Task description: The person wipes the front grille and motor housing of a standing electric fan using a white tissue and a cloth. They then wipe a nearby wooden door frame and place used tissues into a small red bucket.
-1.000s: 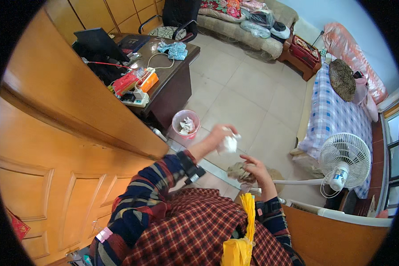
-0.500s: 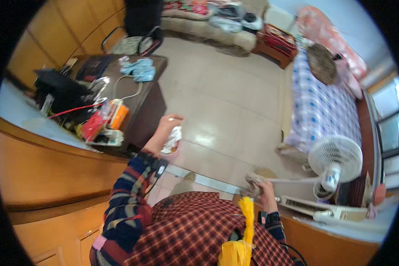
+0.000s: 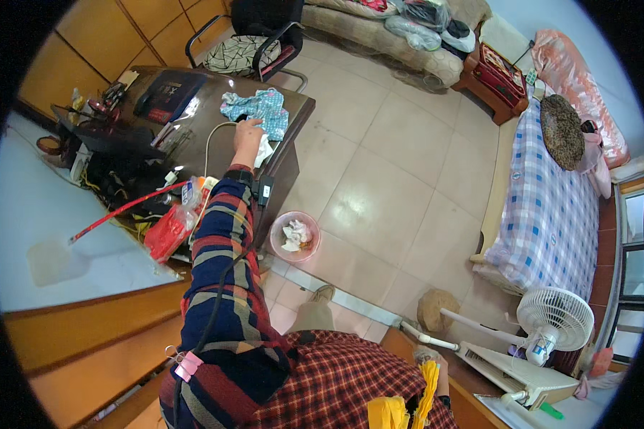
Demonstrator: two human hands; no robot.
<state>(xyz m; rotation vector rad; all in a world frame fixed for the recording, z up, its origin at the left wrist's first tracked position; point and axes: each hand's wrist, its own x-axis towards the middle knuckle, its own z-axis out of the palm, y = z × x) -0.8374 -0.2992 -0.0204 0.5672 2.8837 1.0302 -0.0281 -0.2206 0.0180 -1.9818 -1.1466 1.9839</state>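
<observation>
Over the desk (image 3: 304, 118), my left hand (image 3: 248, 137) reaches out with its fingers curled down at the edge of a blue patterned cloth (image 3: 268, 107). A small dark thing shows by the fingertips, and what they grip, if anything, is hidden. White tissue (image 3: 263, 151) lies beside the wrist. Low at the right, my right hand (image 3: 443, 368) is partly hidden behind a yellow plastic bundle (image 3: 427, 386) at my checked apron (image 3: 336, 372). Its fingers are closed on a crumpled greyish thing (image 3: 426, 353).
A pink waste bin (image 3: 274, 239) with crumpled paper stands beside the desk. Near the desk's front lie a red plastic bag (image 3: 166, 232) and a red-handled fly swatter (image 3: 122, 210). A white fan (image 3: 554, 319) stands at right by the bed (image 3: 544, 193). A chair (image 3: 265, 53) is behind the desk.
My left hand has moved forward from above the bin onto the desk by the blue cloth. My right hand has drawn back toward my body with the greyish thing. The view has shifted.
</observation>
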